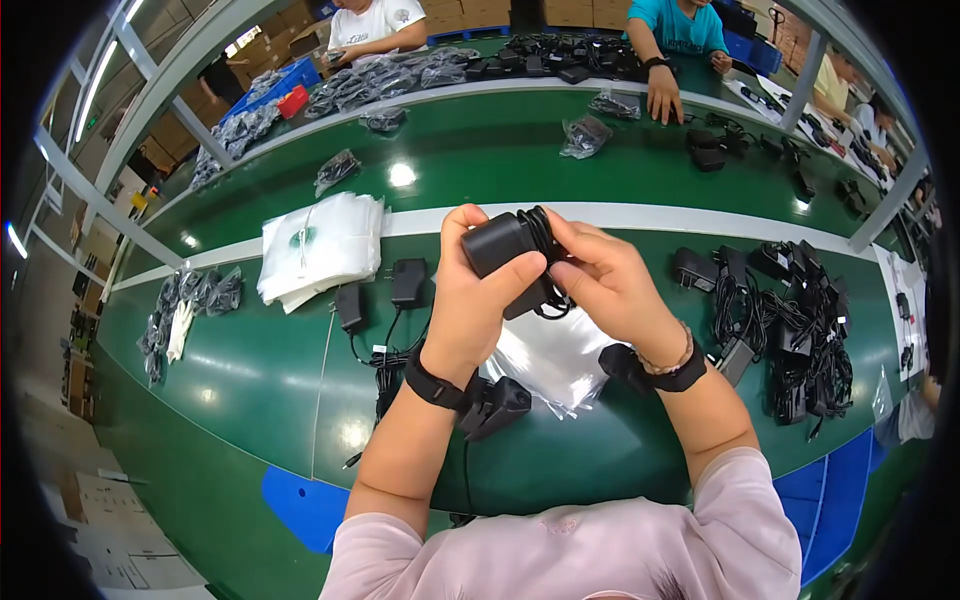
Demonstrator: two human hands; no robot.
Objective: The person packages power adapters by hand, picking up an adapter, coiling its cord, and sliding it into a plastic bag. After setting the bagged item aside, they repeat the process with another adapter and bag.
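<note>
pink sleeves [600,540] were seen nearest the lens, and from them both forearms were raised over the green table [260,360], each wrist strapped with a dark band. a black power adapter [497,245] was gripped in the left hand [470,300], thumb laid along its lower edge, apparently so it was steadied while its coiled cable [545,235] was pinched shut against it by the right hand [605,280]. a clear plastic bag [550,355] was laid flat just beneath, with loose adapters [790,310] heaped to the right and a stack of white bags [320,245] to the left.
</note>
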